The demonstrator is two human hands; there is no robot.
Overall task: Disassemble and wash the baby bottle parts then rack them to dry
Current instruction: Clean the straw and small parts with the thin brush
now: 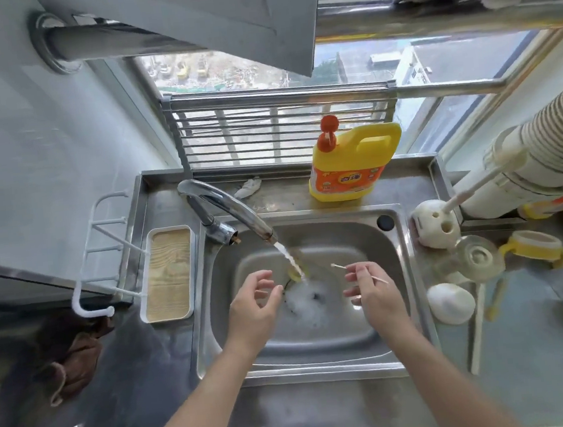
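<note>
Over the steel sink (395, 271) my right hand (370, 291) pinches a thin white swab-like stick (338, 267), its tip pointing left toward the running water. My left hand (253, 305) hovers beside the stream with relaxed, slightly curled fingers and holds nothing. Water pours from the faucet (224, 208) onto a yellow piece (294, 274) lying by the foamy drain. On the counter to the right lie a clear bottle dome (478, 258), a yellow handled collar (537, 245), a white sponge brush (434, 229) and a white rounded sponge head (450, 303).
A yellow detergent jug (351, 165) stands behind the sink. A white drying rack with pegs (110, 236) and a tray (167, 274) sit to the left. Stacked paper cups (549, 153) lean at the right. A metal grille (282, 130) guards the window.
</note>
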